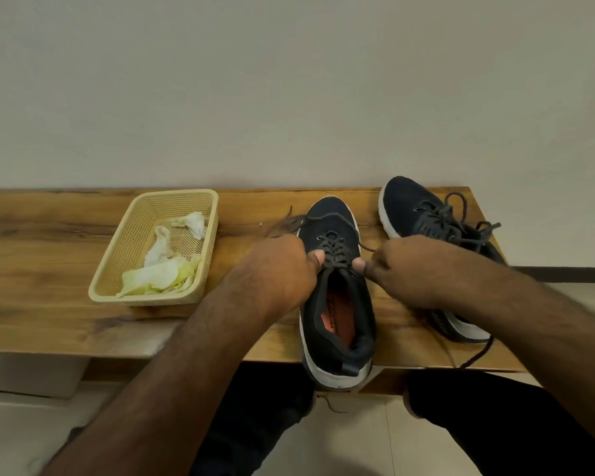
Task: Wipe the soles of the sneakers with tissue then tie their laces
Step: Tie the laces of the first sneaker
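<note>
At the far left of the long wooden bench (pixel 49 235) stands a pale yellow perforated plastic basket (pixel 117 266) holding crumpled white and yellowish used tissues (pixel 162 269), which suggests the wiping is finished.

To its right, the left hand (pixel 282 273) is closed at the top eyelets of the near dark navy mesh sneaker with a white sole (pixel 337 324), its thumb pressed against the tongue side and its fingers apparently pinching the dark grey lace (pixel 334 250). One loose lace end trails away across the wood behind that hand.

This sneaker sits upright, toe toward the wall, heel overhanging the bench's front edge.

The right hand (pixel 409 269) mirrors the left, curled tight on the opposite lace strand beside the tongue.

Farthest right lies the second dark navy sneaker (pixel 416 214), its laces gathered in loops, though one end dangles over the edge; whether it is properly tied cannot be told.

The likely trouble is that a hard pull on both strands could drag the overhanging sneaker off the bench. Uneven tension could also leave one end too short for a bow, and the trailing end could snag.
</note>
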